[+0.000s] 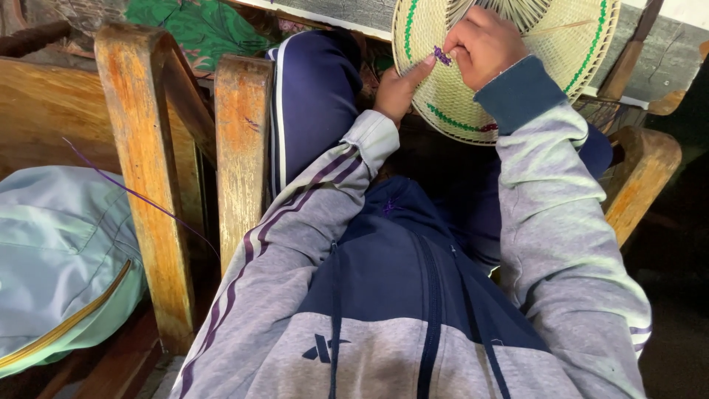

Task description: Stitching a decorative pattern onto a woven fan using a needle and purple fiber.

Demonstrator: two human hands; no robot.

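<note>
A round woven straw piece [450, 96] with green ring patterns rests over my knees at the top of the view. My left hand [402, 85] presses a finger against its woven surface and steadies it from the left. My right hand [484, 44] lies on top of the piece with the fingers pinched on a short purple strand [442, 55] at the weave. Unwoven straw spokes fan out above my right hand.
I sit in a worn wooden chair; its left armrest [144, 148] and a second wooden post [242, 140] stand beside my leg, the right armrest [639, 181] at the other side. A pale blue bag [59, 258] lies at the left. A thin purple thread [140, 196] crosses the left armrest.
</note>
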